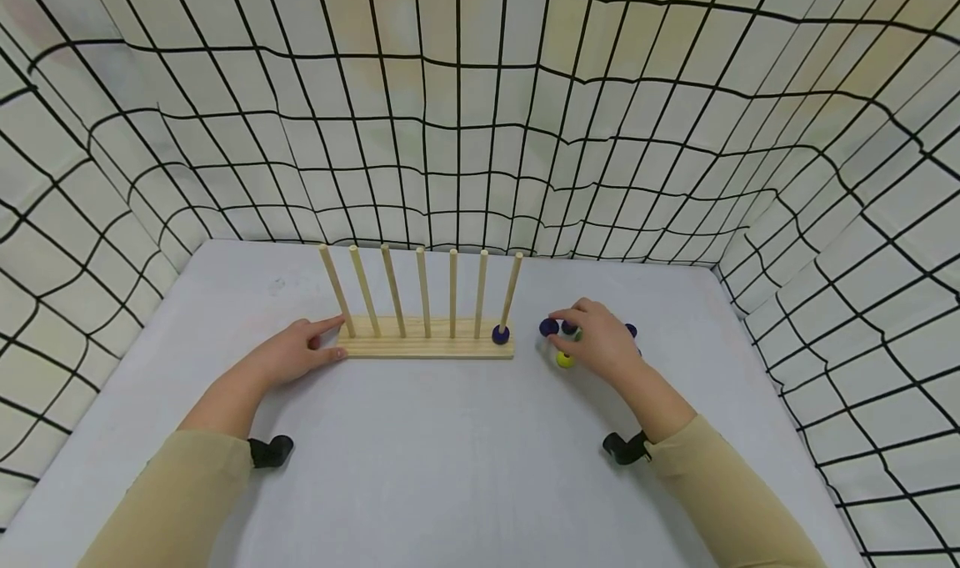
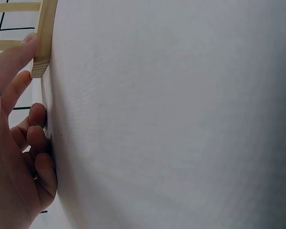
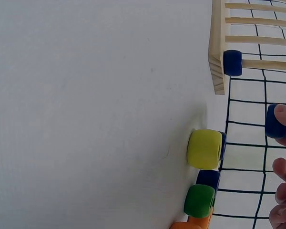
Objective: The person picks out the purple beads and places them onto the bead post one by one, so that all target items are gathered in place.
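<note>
A wooden peg rack (image 1: 420, 349) with a row of upright pegs stands on the white table. At its left end, my left hand (image 1: 288, 353) holds the base between thumb and index finger; the other fingers curl loosely near the tabletop in the left wrist view. A dark blue bead (image 1: 501, 334) sits at the bottom of the rightmost peg. To the right of the rack, my right hand (image 1: 600, 339) pinches another blue bead (image 3: 275, 121) between thumb and fingertip, raised off the table. Below it lie a yellow bead (image 3: 204, 149), a green bead (image 3: 199, 201) and other loose beads.
Orange beads (image 3: 202, 220) show at the lower edge of the right wrist view. A black net (image 1: 457, 118) hangs before pale walls along the back and both sides of the table (image 1: 450, 468). Black wrist cameras (image 1: 272, 451) sit below both hands.
</note>
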### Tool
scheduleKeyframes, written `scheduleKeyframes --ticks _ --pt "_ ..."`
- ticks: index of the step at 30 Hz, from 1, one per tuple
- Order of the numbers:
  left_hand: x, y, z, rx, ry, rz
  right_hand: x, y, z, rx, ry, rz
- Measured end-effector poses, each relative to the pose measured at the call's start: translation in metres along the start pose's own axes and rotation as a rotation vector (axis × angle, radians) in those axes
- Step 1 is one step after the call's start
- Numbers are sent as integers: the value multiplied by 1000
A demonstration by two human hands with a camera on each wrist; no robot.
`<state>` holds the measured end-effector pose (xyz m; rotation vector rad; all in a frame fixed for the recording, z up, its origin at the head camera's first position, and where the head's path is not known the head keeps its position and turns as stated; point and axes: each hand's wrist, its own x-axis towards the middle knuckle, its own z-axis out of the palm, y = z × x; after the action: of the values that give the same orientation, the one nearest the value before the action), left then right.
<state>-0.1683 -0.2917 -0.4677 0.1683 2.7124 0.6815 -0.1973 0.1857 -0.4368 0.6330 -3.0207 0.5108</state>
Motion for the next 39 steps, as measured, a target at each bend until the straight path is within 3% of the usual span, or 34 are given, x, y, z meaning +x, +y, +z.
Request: scheduleKeyframes --ticks 15,39 --pt "0 -2 0 5 -3 11 0 -7 -9 77 37 70" --pt "-1 -1 0 10 0 2 3 -20 -32 162 132 76"
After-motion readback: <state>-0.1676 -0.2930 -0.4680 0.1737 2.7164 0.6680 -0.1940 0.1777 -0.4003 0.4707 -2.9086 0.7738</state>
